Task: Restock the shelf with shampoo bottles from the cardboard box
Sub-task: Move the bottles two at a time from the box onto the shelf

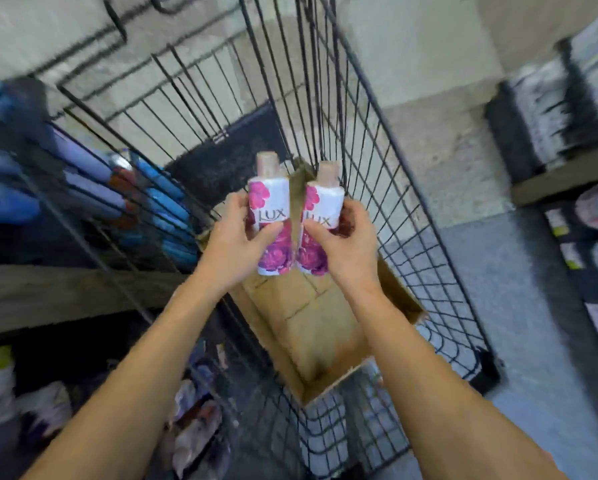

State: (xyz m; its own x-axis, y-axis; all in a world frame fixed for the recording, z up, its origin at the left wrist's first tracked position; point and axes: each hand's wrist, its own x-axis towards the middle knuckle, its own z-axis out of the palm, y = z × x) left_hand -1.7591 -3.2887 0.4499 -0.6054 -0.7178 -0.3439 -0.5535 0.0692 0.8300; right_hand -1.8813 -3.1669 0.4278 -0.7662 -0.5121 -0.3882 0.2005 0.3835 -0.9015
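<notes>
My left hand (236, 239) grips a white Lux bottle (271, 199) with pink roses and a beige cap, held upright. My right hand (346, 239) grips a second matching Lux bottle (320, 202) right beside the first. Both bottles hang above the open cardboard box (311, 327), which sits inside a black wire cart (411, 237). The shelf (65, 292) runs along the left, with blue and purple bottles (159, 202) lined up on its upper level.
Blurred packs lie on the lower left shelf level (20, 393). A second shelf unit (567, 174) with plates and stacked goods stands at the right. Grey floor (515, 306) shows between the cart and the right shelf. The cart's tall wire walls surround the box.
</notes>
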